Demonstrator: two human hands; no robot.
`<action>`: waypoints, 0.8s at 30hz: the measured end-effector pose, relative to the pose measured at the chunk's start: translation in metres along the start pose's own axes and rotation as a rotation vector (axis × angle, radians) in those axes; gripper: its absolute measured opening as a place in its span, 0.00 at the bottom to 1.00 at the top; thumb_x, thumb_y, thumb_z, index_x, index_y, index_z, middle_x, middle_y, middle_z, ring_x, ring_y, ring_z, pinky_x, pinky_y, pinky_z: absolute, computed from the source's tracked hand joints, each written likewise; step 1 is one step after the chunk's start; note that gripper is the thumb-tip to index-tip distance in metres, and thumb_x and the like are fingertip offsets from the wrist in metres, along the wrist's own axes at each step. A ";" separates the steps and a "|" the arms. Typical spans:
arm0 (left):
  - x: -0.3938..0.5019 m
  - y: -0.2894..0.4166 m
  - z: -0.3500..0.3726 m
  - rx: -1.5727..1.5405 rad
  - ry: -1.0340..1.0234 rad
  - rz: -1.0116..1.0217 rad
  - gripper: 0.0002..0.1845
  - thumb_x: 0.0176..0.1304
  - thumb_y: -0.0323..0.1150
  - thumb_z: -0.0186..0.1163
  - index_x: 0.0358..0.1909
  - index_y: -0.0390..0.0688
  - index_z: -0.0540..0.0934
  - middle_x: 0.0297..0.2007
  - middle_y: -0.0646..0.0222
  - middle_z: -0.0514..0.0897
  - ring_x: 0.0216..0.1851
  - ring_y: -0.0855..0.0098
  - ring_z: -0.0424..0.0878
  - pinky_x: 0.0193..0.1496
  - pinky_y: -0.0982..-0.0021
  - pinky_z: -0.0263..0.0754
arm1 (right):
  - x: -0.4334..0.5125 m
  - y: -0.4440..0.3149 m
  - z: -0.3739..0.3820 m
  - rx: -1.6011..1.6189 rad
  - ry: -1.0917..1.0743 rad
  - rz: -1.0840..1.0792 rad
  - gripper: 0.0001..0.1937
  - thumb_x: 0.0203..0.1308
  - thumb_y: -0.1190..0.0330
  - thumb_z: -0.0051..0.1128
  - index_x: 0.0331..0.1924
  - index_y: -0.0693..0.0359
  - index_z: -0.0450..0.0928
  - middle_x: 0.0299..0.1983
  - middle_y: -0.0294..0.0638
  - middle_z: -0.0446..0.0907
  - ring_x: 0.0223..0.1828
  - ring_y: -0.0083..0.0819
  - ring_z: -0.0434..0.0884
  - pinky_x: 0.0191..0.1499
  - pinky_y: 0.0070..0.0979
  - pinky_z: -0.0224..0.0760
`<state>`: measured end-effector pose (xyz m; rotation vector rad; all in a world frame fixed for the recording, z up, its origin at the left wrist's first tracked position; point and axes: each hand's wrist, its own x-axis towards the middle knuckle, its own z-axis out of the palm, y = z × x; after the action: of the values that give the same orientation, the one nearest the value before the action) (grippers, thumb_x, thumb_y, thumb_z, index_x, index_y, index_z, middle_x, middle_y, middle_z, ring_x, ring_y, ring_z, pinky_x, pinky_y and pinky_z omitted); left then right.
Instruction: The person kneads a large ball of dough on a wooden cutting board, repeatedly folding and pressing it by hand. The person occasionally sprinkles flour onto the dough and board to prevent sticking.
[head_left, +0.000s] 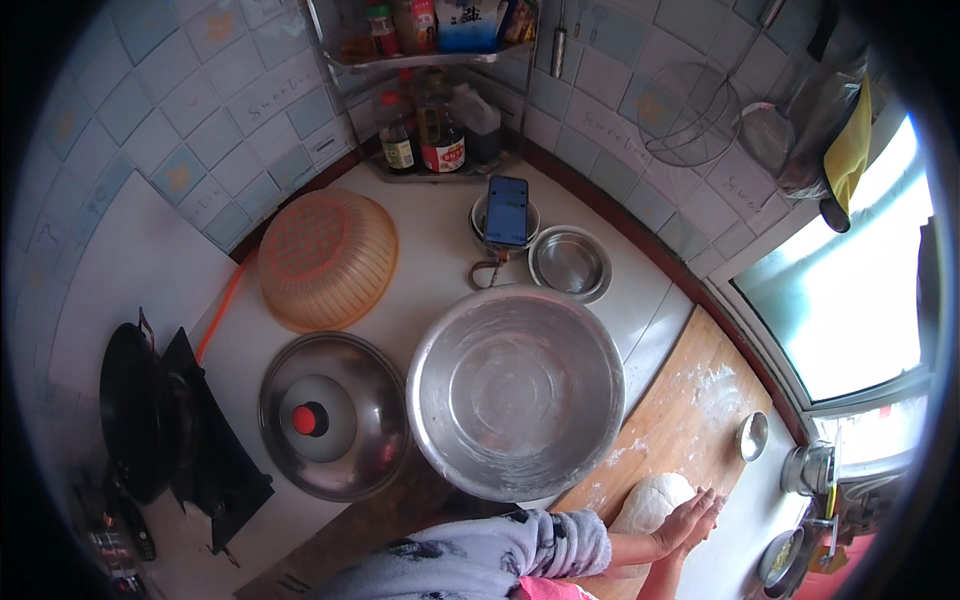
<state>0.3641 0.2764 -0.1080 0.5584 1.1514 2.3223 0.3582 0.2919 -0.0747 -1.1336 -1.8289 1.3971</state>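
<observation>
A large ball of white dough (654, 501) lies on a floured wooden board (675, 420) at the lower right. My left hand (681, 522) is beside the dough's right edge, its fingers stretched out and pressed together with the other hand. Most of my right hand (706, 531) is hidden beneath and behind the left one. The hands overlap, and whether anything lies between the palms cannot be seen. Left of the board stands a wide metal basin (517, 390) with flour residue inside. A small metal bowl (752, 436) sits at the board's right edge.
A metal lid (337, 450) with a red knob and an upturned orange plastic basket (326, 255) lie at left. Behind the basin, a phone (508, 211) rests on a bowl beside a metal dish (570, 262). A black pan (135, 412) stands far left; bottles fill the corner rack.
</observation>
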 end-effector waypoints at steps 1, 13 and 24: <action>0.000 -0.001 0.001 -0.025 0.016 -0.009 0.22 0.70 0.51 0.45 0.52 0.42 0.68 0.38 0.57 0.74 0.39 0.64 0.72 0.45 0.63 0.66 | 0.000 0.003 -0.004 0.013 -0.008 -0.008 0.24 0.73 0.50 0.33 0.46 0.62 0.75 0.28 0.35 0.72 0.28 0.26 0.73 0.35 0.23 0.69; 0.009 -0.042 0.015 0.852 0.259 -0.130 0.24 0.59 0.51 0.53 0.57 0.56 0.71 0.42 0.48 0.71 0.43 0.44 0.73 0.43 0.49 0.70 | 0.019 0.070 -0.032 0.097 -0.240 -0.105 0.13 0.72 0.60 0.41 0.44 0.61 0.73 0.38 0.39 0.78 0.38 0.30 0.78 0.48 0.27 0.73; 0.031 0.018 -0.045 -0.469 0.038 -0.409 0.42 0.68 0.67 0.33 0.55 0.34 0.72 0.47 0.53 0.82 0.54 0.63 0.77 0.62 0.63 0.66 | 0.038 0.011 -0.055 0.723 -0.195 0.493 0.30 0.73 0.48 0.30 0.58 0.68 0.71 0.51 0.44 0.76 0.56 0.35 0.75 0.64 0.31 0.62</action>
<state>0.3099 0.2568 -0.1143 0.0934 0.6218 2.1372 0.3889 0.3528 -0.0707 -1.0986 -0.9964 2.2655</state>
